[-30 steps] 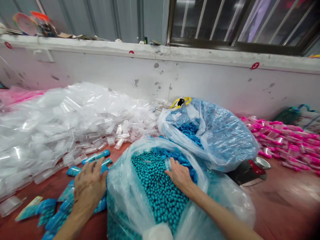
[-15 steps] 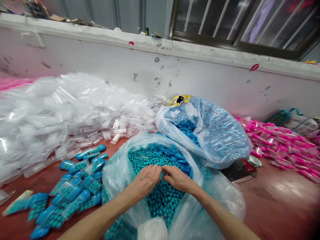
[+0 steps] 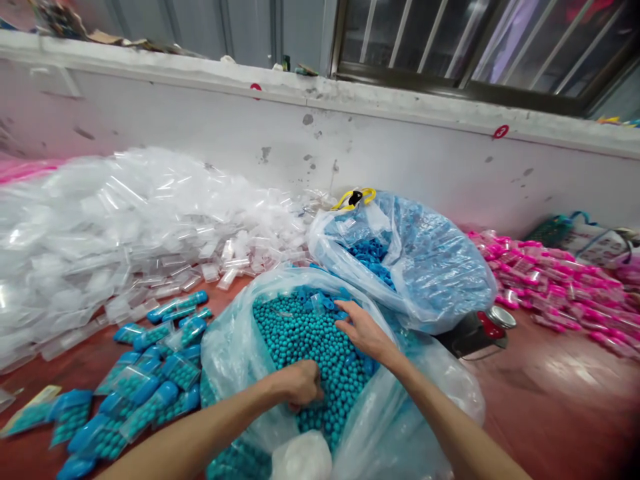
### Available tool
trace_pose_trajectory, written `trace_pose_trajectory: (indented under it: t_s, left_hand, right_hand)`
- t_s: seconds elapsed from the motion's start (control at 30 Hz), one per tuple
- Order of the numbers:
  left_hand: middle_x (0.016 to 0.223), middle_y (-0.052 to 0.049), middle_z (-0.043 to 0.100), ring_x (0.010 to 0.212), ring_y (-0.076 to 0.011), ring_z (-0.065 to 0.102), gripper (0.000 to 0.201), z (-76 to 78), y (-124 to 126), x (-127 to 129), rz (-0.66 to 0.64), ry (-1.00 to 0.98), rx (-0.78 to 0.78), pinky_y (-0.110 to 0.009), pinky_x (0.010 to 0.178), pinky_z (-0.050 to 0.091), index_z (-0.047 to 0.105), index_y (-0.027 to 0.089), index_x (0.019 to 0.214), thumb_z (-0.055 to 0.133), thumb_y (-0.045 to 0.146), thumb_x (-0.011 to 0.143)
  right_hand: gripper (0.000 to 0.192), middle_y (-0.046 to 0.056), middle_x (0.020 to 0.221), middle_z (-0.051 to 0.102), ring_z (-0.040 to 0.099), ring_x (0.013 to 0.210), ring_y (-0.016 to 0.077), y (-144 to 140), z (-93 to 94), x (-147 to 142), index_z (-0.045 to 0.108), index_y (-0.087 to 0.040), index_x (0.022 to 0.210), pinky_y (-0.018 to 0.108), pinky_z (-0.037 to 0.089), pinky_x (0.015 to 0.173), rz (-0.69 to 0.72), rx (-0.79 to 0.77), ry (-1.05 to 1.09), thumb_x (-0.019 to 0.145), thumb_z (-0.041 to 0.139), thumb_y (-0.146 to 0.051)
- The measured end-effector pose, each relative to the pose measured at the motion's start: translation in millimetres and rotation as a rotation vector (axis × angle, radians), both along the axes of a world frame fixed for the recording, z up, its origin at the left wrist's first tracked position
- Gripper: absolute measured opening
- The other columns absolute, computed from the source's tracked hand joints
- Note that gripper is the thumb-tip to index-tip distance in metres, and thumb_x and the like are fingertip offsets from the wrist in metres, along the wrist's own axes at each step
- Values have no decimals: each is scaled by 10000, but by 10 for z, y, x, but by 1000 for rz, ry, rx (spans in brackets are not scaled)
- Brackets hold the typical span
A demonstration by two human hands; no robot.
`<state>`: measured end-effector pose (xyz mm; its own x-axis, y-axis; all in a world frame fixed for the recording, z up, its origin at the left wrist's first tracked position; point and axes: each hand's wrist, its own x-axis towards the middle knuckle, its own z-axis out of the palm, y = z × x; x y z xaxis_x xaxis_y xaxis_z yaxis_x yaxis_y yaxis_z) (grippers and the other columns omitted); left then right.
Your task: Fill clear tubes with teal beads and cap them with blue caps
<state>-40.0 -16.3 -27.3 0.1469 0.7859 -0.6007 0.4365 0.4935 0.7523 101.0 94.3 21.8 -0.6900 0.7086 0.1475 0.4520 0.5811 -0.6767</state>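
Both my hands are inside a clear plastic bag (image 3: 235, 347) full of small teal balls (image 3: 300, 327). My left hand (image 3: 300, 383) is curled into a fist, pressed down among the balls near the bag's front; what it grips is hidden. My right hand (image 3: 363, 330) lies further back with fingers spread, fingertips at several blue caps (image 3: 327, 300) on top of the balls. Filled packets of teal balls with blue caps (image 3: 145, 387) lie scattered on the red surface left of the bag.
A second plastic bag of blue caps (image 3: 425, 260) stands behind on the right. A big heap of empty clear packets (image 3: 115, 233) fills the left. Pink filled packets (image 3: 555, 287) lie at the right, a small lidded jar (image 3: 495, 319) near them. A white wall runs behind.
My hands, which met in the middle of the bag half a second ago, have parted: the left drew back and down into the balls, the right reached forward to the blue caps.
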Motion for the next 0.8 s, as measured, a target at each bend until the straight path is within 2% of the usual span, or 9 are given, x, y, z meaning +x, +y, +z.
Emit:
trace_pose_trajectory:
  t_s: [0.1,0.2,0.27,0.37,0.43,0.5,0.57,0.67,0.8]
  left_hand:
    - [327,63,397,305,-128,393,141,-160,203,200,122,-87,-30,-247,387,311,472,190,510,601,151,551]
    - [418,84,407,328,-108,401,151,-230,317,333,283,-251,-25,-243,390,348,438,197,662,580,219,616]
    - [483,83,417,377,-98,425,184,-228,311,349,349,-393,-31,-240,414,379,424,196,716,575,258,634]
    - [565,69,464,453,-93,464,275,-174,232,272,411,-584,-38,-240,467,406,423,196,767,618,302,605]
    - [620,52,506,502,-98,497,338,-123,171,192,448,-674,-37,-235,497,403,424,194,788,653,327,578]
    - [665,30,540,554,-109,527,374,-72,120,122,474,-731,-31,-229,517,391,433,186,792,680,339,558]
    - [672,17,554,580,-112,536,368,-33,81,73,491,-770,-19,-222,523,376,453,173,784,694,330,556]
    - [645,26,548,569,-99,517,337,-3,30,31,534,-810,-2,-208,504,341,472,168,773,698,309,566]
    - [625,38,535,570,-101,499,302,26,-41,-16,605,-714,41,-212,510,324,475,170,742,684,295,562]
  right_hand:
    - [353,91,1024,584,576,750,155,-28,-108,226,507,-141,1123,327,452,756,-39,-75,-15,775,475,-190]
    - [323,78,1002,601,592,678,136,-43,-166,403,497,-155,1123,280,473,670,-95,-136,-25,814,418,-206]
    - [289,76,1002,605,600,738,147,-81,-151,469,516,-161,1086,271,465,691,-103,-65,-115,829,390,-194]
    - [236,80,976,606,576,900,198,-191,-108,466,547,-175,1016,289,434,759,-66,141,-413,812,428,-175]
    - [251,98,947,603,588,878,222,-269,-114,399,528,-172,1037,296,437,712,-69,225,-621,796,456,-163]
    - [271,121,931,602,612,801,224,-314,-151,308,506,-155,1060,291,435,641,-93,249,-740,808,413,-120]
    - [265,126,924,610,618,783,220,-310,-188,236,513,-145,1030,286,425,626,-86,245,-763,813,372,-83]
    - [205,89,941,626,599,880,205,-243,-184,212,522,-157,985,261,412,695,-45,233,-713,811,418,-133]
    - [249,37,949,642,591,895,154,-215,-138,258,478,-196,1088,217,398,692,-10,176,-577,870,362,-223]
